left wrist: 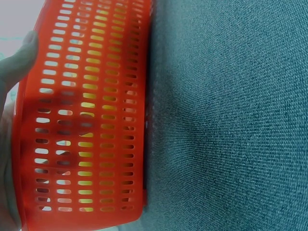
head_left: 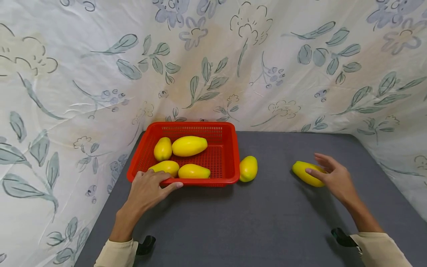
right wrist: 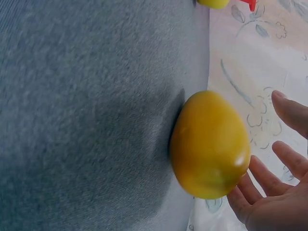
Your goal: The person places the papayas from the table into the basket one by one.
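A red plastic basket [head_left: 185,181] with slotted walls stands at the left of the table, several smooth yellow oval fruits inside. My left hand [head_left: 146,191] holds its near left rim, fingers over the edge and thumb along the front; in the left wrist view the thumb [left wrist: 21,60] lies at the rim. Over at the right, an elongated yellow fruit [head_left: 305,173] lies on the table. Beside it is my right hand [head_left: 338,181], fingers spread around its right end. The right wrist view has the fingertips close against this fruit [right wrist: 209,144], the hand not closed round it.
Another yellow fruit [head_left: 248,168] lies just outside the basket's right wall. The dark grey table [head_left: 233,222] backs onto a hanging floral cloth [head_left: 253,81], which also runs along the left and right sides. Black straps [head_left: 145,245] sit at both wrists.
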Demonstrator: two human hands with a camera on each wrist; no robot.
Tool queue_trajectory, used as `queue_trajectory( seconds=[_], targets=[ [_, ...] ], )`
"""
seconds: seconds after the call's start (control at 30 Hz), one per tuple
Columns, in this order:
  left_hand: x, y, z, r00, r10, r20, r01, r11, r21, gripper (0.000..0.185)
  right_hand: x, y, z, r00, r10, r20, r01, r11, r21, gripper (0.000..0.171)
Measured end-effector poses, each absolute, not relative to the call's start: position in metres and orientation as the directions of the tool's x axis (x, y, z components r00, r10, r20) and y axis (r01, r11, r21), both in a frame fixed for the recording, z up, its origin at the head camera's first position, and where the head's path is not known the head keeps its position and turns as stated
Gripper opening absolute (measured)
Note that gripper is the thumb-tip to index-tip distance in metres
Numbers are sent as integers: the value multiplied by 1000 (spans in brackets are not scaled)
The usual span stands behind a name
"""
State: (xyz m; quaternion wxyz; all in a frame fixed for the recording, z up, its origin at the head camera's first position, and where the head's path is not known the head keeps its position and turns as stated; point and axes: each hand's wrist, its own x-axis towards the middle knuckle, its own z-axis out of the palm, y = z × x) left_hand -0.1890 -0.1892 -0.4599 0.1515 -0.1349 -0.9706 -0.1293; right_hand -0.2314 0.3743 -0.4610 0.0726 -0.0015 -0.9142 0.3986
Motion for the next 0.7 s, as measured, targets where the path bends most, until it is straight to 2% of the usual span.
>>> queue_trajectory(
  seconds=[0.4,0.7],
  targets=[
    [-189,-189,-460,-921,221,320,296,932,208,52,-235,386,-470,-999,25,28,0,739,-673,93],
    [-189,-189,-458,-928,214,306,285,935,211,55,-235,390,-479,-1000,-17,-6,-9,766,-642,86]
  ],
)
